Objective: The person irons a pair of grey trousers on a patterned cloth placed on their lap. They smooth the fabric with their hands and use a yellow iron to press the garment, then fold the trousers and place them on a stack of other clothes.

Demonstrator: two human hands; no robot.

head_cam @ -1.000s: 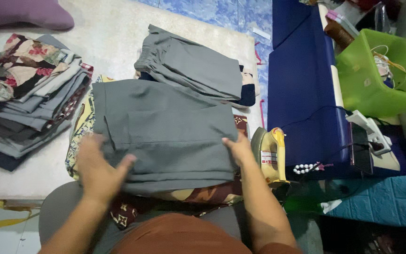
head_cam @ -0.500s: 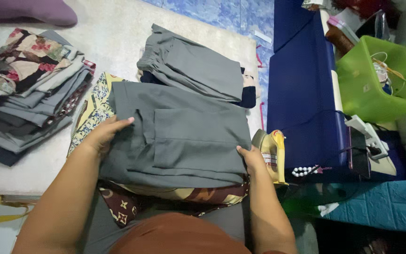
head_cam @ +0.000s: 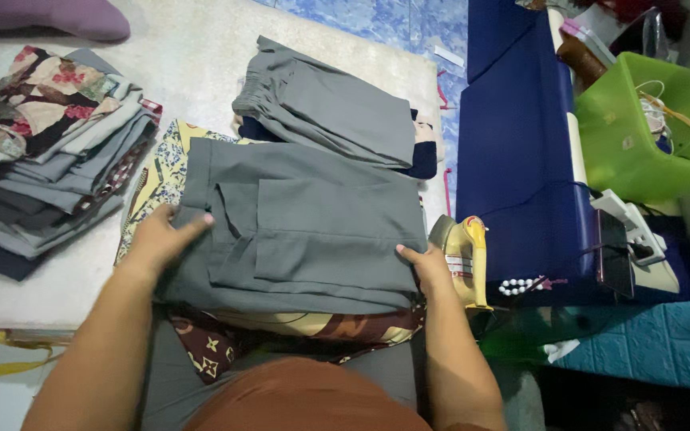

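Left hand (head_cam: 161, 238) pinching left edge of folded grey trousers (head_cam: 305, 231), right hand (head_cam: 427, 267) flat, fingers loose, against right edge: squaring fold. Iron (head_cam: 463, 257) parked just right of trousers.
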